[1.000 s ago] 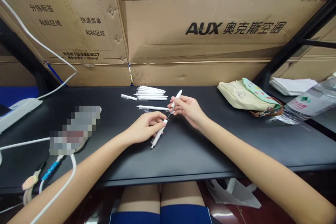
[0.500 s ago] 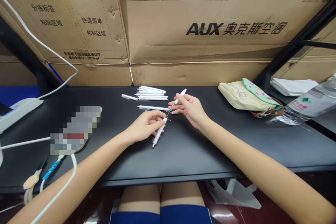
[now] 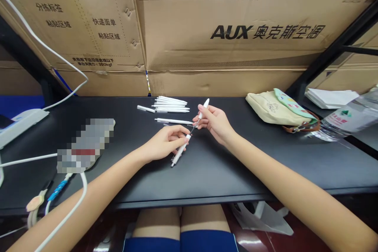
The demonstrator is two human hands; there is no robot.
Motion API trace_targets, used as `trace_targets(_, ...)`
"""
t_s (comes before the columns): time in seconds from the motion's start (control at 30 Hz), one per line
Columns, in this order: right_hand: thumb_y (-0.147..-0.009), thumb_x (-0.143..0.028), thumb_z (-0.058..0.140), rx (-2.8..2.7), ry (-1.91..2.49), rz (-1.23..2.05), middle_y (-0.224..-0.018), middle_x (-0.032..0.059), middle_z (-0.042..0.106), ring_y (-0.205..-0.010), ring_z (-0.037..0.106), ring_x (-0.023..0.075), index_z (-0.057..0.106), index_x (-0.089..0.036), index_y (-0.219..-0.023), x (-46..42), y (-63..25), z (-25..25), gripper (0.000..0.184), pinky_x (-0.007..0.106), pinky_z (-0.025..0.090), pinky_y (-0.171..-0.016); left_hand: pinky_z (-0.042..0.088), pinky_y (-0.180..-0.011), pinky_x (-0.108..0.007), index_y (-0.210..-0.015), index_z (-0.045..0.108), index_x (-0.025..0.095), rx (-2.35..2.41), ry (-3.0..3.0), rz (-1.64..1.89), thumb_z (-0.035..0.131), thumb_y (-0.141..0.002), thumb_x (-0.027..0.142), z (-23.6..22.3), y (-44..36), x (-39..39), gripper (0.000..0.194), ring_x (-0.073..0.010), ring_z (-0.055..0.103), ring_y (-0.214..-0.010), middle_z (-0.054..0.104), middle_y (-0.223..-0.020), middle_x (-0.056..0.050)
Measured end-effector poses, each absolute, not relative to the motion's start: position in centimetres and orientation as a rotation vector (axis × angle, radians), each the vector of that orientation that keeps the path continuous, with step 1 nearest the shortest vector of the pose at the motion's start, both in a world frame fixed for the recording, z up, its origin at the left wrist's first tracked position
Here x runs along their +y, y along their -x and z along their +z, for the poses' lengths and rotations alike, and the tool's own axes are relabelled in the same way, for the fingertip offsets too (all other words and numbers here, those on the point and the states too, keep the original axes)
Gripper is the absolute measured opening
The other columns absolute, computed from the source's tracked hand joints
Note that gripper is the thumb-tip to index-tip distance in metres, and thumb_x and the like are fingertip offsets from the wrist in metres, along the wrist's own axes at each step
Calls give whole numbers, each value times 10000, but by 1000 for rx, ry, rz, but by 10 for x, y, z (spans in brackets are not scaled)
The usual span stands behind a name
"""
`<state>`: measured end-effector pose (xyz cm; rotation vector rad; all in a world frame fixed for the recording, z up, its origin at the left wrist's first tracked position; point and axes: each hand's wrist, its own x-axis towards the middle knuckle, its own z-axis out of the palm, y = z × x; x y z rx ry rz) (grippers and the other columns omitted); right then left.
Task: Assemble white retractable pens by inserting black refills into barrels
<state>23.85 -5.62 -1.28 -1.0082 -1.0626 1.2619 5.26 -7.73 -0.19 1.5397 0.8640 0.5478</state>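
My left hand (image 3: 165, 141) is closed round the lower half of a white pen (image 3: 179, 152), which slants down toward the desk's front. My right hand (image 3: 214, 121) pinches the pen's upper half (image 3: 203, 108), pointing up and away. A thin dark refill (image 3: 192, 129) bridges the gap between the two halves. Both hands hover just above the black desk (image 3: 206, 165). Behind them lie a pile of several white pens (image 3: 170, 104), one single pen (image 3: 173, 121) and a short white piece (image 3: 145, 108).
Large cardboard boxes (image 3: 224, 35) wall off the back of the desk. A cream pouch (image 3: 277, 110) lies at the right, with a plastic bag (image 3: 351, 116) and papers beyond a black post. White cables (image 3: 67, 208) and a white device (image 3: 20, 120) sit at the left.
The two pen halves have drawn slightly apart and shifted a little to the right. My left hand's fingers have loosened somewhat around the lower half.
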Motion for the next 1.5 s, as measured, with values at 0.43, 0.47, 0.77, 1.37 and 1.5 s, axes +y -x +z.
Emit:
trace_targets(0.43, -662, -410, 760, -1191, 977, 1372, -715, 35, 678, -600, 610, 86, 635, -138, -718, -60, -237, -11, 305, 161, 481, -483, 527, -589, -286, -947, 584, 156, 878, -1464, 597, 669, -725, 394, -3, -52, -75, 336, -169, 607, -724, 595, -782, -38)
trace_targets(0.47, -667, -392, 758, -1210, 973, 1380, -715, 30, 670, -593, 591, 74, 648, -131, -715, -61, -237, -11, 288, 147, 460, -460, 524, -585, -282, -951, 585, 156, 884, -1461, 605, 671, -723, 394, -3, -52, -76, 341, -168, 608, -721, 597, -788, -38)
trace_targets(0.77, -626, -215, 789, -1290, 924, 1525, -830, 44, 724, -706, 674, 127, 598, -175, -1031, -61, -241, -13, 450, 214, 535, -627, 525, -559, -263, -1028, 566, 154, 959, -1427, 727, 670, -735, 385, 1, -53, -75, 387, -142, 580, -694, 606, -821, -43)
trace_targets(1.37, -685, -400, 738, -1202, 938, 1425, -663, 5, 630, -578, 605, 88, 645, -150, -756, -60, -237, -13, 276, 179, 512, -508, 528, -563, -270, -965, 573, 153, 944, -1425, 693, 683, -716, 355, 4, -54, -75, 338, -139, 572, -688, 602, -804, -42)
trace_targets(1.5, -646, -340, 769, -1203, 968, 1396, -716, -9, 650, -578, 611, 95, 627, -192, -962, -62, -237, -11, 377, 199, 523, -509, 521, -557, -263, -954, 574, 154, 934, -1417, 701, 685, -711, 362, 4, -53, -75, 339, -137, 572, -683, 603, -808, -43)
